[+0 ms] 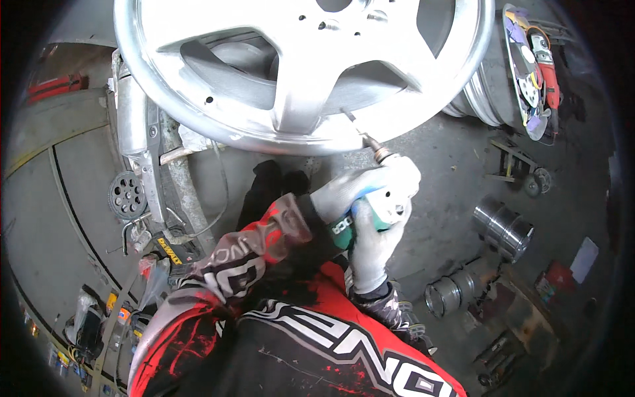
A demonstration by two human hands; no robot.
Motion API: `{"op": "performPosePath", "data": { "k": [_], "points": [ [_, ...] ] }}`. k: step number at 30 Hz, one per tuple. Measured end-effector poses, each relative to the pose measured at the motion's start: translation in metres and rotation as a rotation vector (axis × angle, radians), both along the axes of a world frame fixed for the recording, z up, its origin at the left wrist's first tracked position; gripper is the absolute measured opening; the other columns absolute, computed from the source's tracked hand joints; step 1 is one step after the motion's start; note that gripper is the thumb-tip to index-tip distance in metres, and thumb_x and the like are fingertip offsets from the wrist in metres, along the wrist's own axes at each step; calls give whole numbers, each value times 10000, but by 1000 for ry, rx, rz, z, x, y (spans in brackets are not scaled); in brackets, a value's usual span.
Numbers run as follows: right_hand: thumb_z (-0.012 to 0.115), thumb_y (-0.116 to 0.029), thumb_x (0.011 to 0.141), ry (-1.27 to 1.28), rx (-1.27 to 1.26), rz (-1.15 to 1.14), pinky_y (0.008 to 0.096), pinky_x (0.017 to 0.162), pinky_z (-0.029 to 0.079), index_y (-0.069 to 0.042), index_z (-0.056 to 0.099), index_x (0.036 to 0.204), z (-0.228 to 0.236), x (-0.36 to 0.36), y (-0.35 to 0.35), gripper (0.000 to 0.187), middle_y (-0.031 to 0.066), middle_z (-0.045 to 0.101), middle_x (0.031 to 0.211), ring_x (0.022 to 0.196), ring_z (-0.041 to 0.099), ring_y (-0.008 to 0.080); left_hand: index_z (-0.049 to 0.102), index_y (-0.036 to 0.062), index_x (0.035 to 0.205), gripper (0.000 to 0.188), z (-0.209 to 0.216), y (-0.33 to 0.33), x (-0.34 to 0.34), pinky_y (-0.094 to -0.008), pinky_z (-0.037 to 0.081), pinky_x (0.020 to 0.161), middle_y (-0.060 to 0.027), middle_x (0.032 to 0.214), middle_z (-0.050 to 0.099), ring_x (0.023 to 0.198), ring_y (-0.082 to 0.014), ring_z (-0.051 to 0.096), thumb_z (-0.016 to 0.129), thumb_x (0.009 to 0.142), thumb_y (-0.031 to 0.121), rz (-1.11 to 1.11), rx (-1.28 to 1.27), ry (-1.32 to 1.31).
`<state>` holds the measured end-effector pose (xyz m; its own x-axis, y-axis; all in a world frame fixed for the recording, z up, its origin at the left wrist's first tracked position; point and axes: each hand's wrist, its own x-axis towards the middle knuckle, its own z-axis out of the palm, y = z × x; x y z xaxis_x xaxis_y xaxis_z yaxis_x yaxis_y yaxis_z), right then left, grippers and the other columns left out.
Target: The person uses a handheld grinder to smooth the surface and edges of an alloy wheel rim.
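Note:
A large silver alloy wheel (301, 86) with wide spokes fills the top of the view. Both of my hands wear pale work gloves and grip a green die grinder (342, 231). My left hand (347, 192) wraps round its front part, near the metal collet (379, 151). Lower down, my right hand (374, 248) is closed round the body, with the thumb up against it. The thin bit points up and left to the wheel's lower edge, over the gap between two spokes. Whether its tip touches the metal, I cannot tell.
A metal stand (149, 155) rises left of the wheel. On the right lie more wheel rims (486, 99), a red angle grinder (548, 76) beside a tray of discs, and a silver drum-like part (504, 228). Tools and bags crowd the lower left.

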<state>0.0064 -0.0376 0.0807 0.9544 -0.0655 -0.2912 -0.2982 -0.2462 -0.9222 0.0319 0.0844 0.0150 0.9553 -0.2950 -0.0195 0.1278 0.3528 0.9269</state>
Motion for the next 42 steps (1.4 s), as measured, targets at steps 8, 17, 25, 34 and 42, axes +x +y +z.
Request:
{"op": "performPosePath", "data": {
  "k": [8, 17, 25, 34, 42],
  "points": [
    [859, -26, 783, -69, -18, -117, 380, 1087, 449, 8, 358, 1505, 17, 35, -3, 880, 149, 511, 1382, 1263, 541, 215, 507, 41, 1493, 449, -31, -41, 33, -385, 425, 1153, -125, 1466, 573, 1342, -214, 551, 518, 1075, 203, 122, -373, -112],
    [884, -26, 749, -35, -45, 19, 380, 1073, 470, 18, 360, 1504, 12, 11, 1, 920, 140, 532, 1349, 1256, 549, 213, 573, 51, 1308, 300, 49, 0, 13, -286, 517, 958, -42, 1221, 649, 1101, -121, 631, 494, 1093, 246, 45, -698, 765],
    [870, -43, 771, -54, -73, -96, 381, 1075, 463, 25, 356, 1511, 23, 34, 3, 903, 160, 524, 1374, 1260, 554, 230, 584, 26, 1360, 433, 10, -25, 33, -290, 496, 1024, -61, 1282, 662, 1164, -126, 619, 577, 1064, 343, 21, -867, 491],
    [891, -80, 760, 6, -75, 18, 366, 1074, 460, 18, 368, 1502, 17, -1, 14, 913, 149, 539, 1358, 1255, 554, 223, 500, 54, 1500, 441, 58, 21, -5, -381, 437, 1148, -95, 1481, 558, 1343, -194, 546, 486, 1102, 244, 12, -769, 657],
    [873, -34, 770, 71, 20, 48, 353, 1039, 479, -10, 385, 1477, 26, -7, 22, 859, 113, 538, 1301, 1212, 561, 189, 579, 8, 1323, 353, 43, 23, -17, -295, 490, 1008, -50, 1250, 638, 1144, -128, 604, 457, 1110, 262, 102, -580, 360]
  ]
}}
